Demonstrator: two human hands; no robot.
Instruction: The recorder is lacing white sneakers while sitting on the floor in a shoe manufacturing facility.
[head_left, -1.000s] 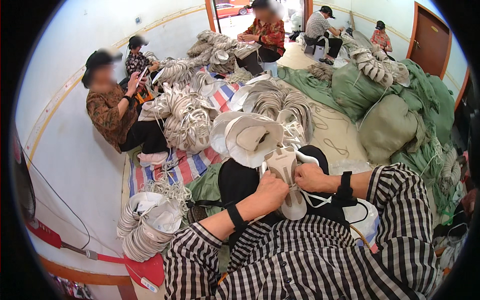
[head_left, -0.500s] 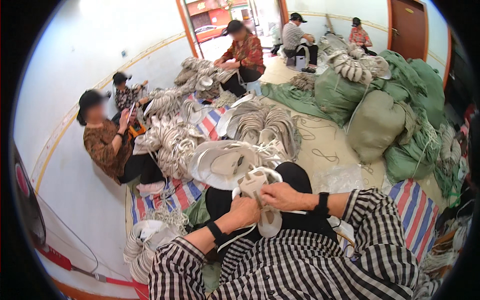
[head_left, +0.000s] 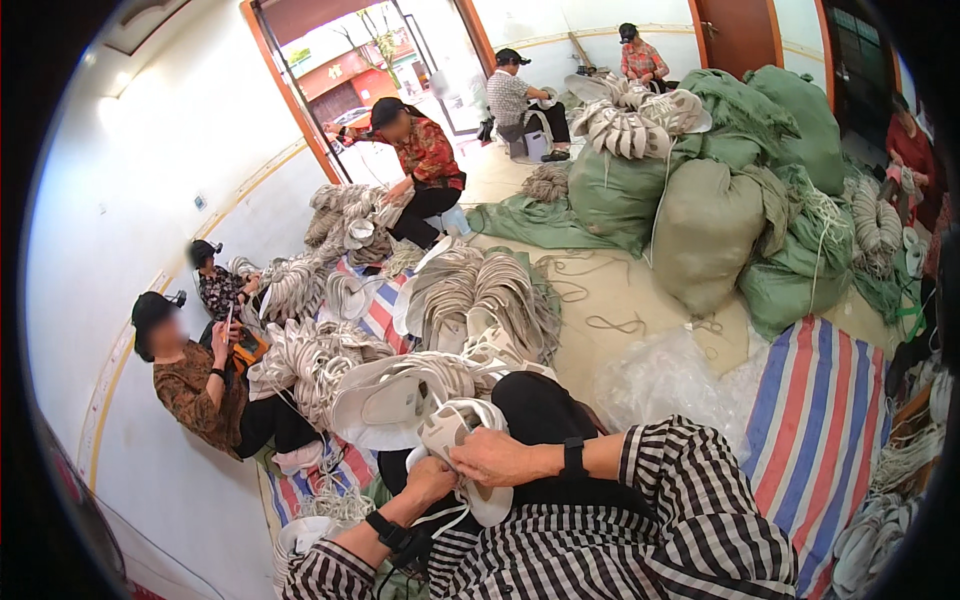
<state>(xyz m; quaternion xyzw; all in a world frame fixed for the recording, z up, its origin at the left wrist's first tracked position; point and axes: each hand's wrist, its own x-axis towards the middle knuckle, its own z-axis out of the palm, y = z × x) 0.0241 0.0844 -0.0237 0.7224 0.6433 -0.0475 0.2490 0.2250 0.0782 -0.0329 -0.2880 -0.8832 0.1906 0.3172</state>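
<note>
Over my lap I hold a pale beige shoe upper with white trim and lace holes. My left hand is closed on its near left edge, with the fingertips partly hidden. On the other side my right hand grips the upper, its fingers bent and close to the left ones. A white lace hangs below my left hand. The upper's pale tongue end droops beneath my right wrist. Just beyond, a nested stack of similar uppers lies against my knee.
More rows of uppers lie ahead. Stuffed green sacks fill the right side, near clear plastic film and a striped sheet. Seated people work along the left wall and at the back; another person is at far right.
My view has swung to the right and tilted. The upper now leans leftward instead of standing upright, still in both hands. The person in red near the doorway has stretched out an arm.
</note>
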